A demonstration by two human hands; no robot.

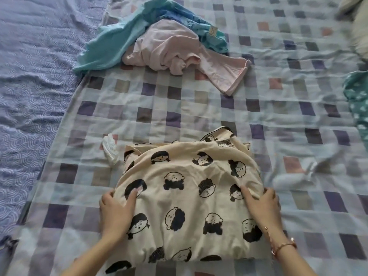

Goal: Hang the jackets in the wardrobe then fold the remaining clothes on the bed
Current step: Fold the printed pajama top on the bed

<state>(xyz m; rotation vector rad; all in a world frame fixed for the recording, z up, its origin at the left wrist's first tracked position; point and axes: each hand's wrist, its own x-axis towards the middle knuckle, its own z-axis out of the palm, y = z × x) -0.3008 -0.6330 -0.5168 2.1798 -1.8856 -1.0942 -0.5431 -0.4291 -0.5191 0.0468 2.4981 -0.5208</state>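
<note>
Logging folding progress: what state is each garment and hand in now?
cartoon-face garment: partly folded.
pink garment: crumpled, unfolded.
turquoise garment: crumpled, unfolded, partly under the pink garment.
teal patterned garment: mostly out of frame, state unclear.
left hand: grips the cartoon-face garment's left edge.
right hand: grips its right edge.

At three o'clock the picture's edge cuts off a teal patterned cloth (357, 108); at one o'clock a pale bundle (353, 20) is blurred and cropped, and we cannot name it; the tag (212, 30) on the blue garment (185, 15) at twelve is too small to read; the cream printed garment (189, 196) hides the fingers tucked under its edge by the left hand (117, 212) and right hand (262, 208); both forearms run off at six.
</note>
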